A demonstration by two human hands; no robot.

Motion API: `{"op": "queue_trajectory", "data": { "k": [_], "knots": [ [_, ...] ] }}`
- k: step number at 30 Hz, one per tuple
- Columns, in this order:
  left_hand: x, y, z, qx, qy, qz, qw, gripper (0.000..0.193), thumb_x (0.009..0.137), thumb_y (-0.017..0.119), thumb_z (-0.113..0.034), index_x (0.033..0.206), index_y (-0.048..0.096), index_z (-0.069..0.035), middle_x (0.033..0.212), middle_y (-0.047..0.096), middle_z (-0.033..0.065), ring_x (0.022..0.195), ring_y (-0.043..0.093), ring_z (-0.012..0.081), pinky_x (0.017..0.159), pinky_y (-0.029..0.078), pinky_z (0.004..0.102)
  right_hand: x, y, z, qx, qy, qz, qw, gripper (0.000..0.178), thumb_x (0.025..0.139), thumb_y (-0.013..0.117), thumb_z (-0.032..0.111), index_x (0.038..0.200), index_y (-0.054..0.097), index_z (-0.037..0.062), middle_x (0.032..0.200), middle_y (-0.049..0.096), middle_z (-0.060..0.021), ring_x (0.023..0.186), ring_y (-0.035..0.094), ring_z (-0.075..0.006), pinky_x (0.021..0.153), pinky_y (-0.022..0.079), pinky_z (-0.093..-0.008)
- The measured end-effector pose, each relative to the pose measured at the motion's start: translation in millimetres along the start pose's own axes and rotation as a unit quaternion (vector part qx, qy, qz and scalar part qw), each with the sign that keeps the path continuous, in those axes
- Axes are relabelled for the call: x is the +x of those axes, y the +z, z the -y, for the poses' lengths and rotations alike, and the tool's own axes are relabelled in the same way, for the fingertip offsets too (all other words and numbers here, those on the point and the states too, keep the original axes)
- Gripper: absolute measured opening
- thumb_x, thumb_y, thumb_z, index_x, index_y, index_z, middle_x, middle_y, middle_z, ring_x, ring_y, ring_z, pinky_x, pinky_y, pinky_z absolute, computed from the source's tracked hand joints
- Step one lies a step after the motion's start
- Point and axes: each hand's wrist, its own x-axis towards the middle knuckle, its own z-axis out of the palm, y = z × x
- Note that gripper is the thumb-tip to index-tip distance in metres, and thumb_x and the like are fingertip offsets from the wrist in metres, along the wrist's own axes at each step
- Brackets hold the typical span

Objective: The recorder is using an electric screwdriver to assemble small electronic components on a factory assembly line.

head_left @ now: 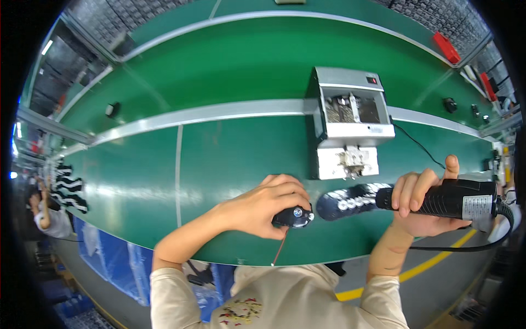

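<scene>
My left hand (269,205) is wrapped round a small black rounded part (296,216), which shows a shiny round metal spot on its face. A thin reddish wire (280,249) with a pale tip hangs from it toward the table's front edge. In my right hand (421,200) is a black electric screwdriver (457,198), its front end pointing left and its cable at the rear. Below that front end, between my hands, lies a dark elongated piece (335,205) with several shiny rings; the screwdriver partly overlaps it, and I cannot tell whether they touch.
A silver and black screw feeder (350,134) stands beyond my hands on the green table (230,148), its cord running right. Small black parts (450,105) lie at the far right and another (112,109) at the far left. Black-and-white strips (70,189) sit at the left end, near another person.
</scene>
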Motion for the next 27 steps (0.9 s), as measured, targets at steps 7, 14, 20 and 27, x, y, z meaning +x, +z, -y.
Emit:
{"op": "queue_trajectory", "data": {
  "k": [7, 14, 20, 27],
  "knots": [
    [-23.2, -67.2, 98.2, 0.197, -0.182, -0.402, 0.875, 0.053, 0.075, 0.075, -0.008, 0.123, 0.055, -0.005, 0.121, 0.059, 0.0150, 0.114, 0.057, 0.0310, 0.098, 0.047, 0.0379, -13.0, 2.8, -4.7, -0.012, 0.030, -0.031, 0.999, 0.098, 0.085, 0.048, 0.075, 0.140, 0.024, -0.0025, 0.061, 0.050, -0.0060, 0.044, 0.052, -0.0154, 0.043, 0.046, -0.0281],
    [-41.4, -89.1, 138.3, 0.211, -0.194, -0.440, 0.851, 0.018, 0.079, 0.062, 0.005, 0.096, 0.062, -0.003, 0.108, 0.062, 0.0138, 0.092, 0.063, 0.0267, 0.074, 0.052, 0.0322, -22.2, -2.0, -2.8, -0.034, 0.079, -0.083, 0.993, 0.110, 0.070, 0.066, 0.077, 0.136, 0.028, -0.0024, 0.068, 0.057, -0.0113, 0.051, 0.056, -0.0200, 0.051, 0.050, -0.0304],
    [-45.8, -89.7, 145.2, 0.234, -0.166, -0.494, 0.821, 0.015, 0.076, 0.059, 0.008, 0.072, 0.048, -0.001, 0.098, 0.060, 0.0161, 0.080, 0.060, 0.0282, 0.064, 0.049, 0.0339, -26.4, 0.3, -28.0, -0.303, -0.020, -0.109, 0.946, 0.105, 0.069, 0.072, 0.073, 0.133, 0.037, -0.0034, 0.074, 0.058, -0.0058, 0.062, 0.054, -0.0115, 0.057, 0.042, -0.0217],
    [-44.9, -91.3, 149.9, 0.185, -0.139, -0.556, 0.798, 0.038, 0.079, 0.071, 0.000, 0.061, 0.037, -0.003, 0.091, 0.057, 0.0148, 0.079, 0.058, 0.0254, 0.065, 0.047, 0.0333, -34.7, -27.9, -44.2, -0.335, -0.059, -0.060, 0.938, 0.079, 0.087, 0.070, 0.038, 0.139, 0.032, -0.0071, 0.087, 0.053, -0.0062, 0.070, 0.055, -0.0137, 0.071, 0.047, -0.0276]
  ]
}}
